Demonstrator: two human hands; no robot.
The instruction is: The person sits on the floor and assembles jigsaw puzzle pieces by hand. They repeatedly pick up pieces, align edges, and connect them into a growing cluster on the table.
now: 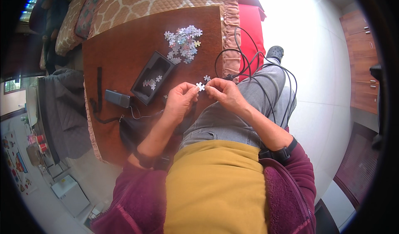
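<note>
Head view: left hand and right hand nearly meet, fingertips pinched on one white puzzle piece.

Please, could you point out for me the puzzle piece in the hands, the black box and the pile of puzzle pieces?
Puzzle piece [200,86]: head view, on its middle.
Black box [154,67]: head view, on its bare inside bottom.
Pile of puzzle pieces [184,42]: head view, near its middle.

No text, label, brand, number or sign is legible. The white wall sheet with coloured figures, at the left edge of the view, is too small and distorted to read. Any lettering on the dark grey rectangular device or the pale multicoloured jigsaw pieces is unresolvable.
</note>
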